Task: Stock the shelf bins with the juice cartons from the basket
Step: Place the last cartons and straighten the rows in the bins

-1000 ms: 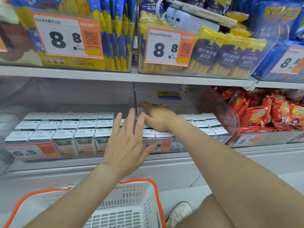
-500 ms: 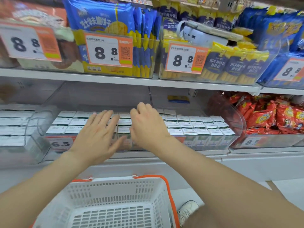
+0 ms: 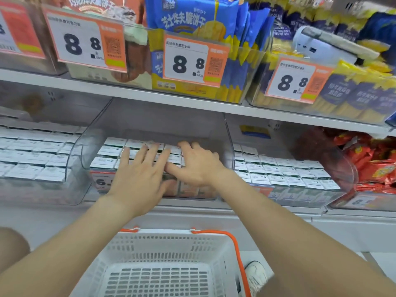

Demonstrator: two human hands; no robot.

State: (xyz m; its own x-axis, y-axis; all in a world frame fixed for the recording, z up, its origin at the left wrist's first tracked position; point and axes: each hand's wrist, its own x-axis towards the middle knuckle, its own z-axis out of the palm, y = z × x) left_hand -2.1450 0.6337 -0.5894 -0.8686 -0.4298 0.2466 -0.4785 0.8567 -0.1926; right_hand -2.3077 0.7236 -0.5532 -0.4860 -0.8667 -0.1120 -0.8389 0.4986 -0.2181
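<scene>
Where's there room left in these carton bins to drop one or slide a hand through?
Free: the strip behind the back row of cartons in the middle bin, and the rear of the right bin. Crowded: the left bin, tightly packed; left hand and right hand cover the middle rows.

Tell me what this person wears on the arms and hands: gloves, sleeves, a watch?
Nothing visible. The left hand and right hand are ungloved, with no ring, watch or bracelet. The left forearm and right forearm show no sleeves up to the picture's edge.
</scene>
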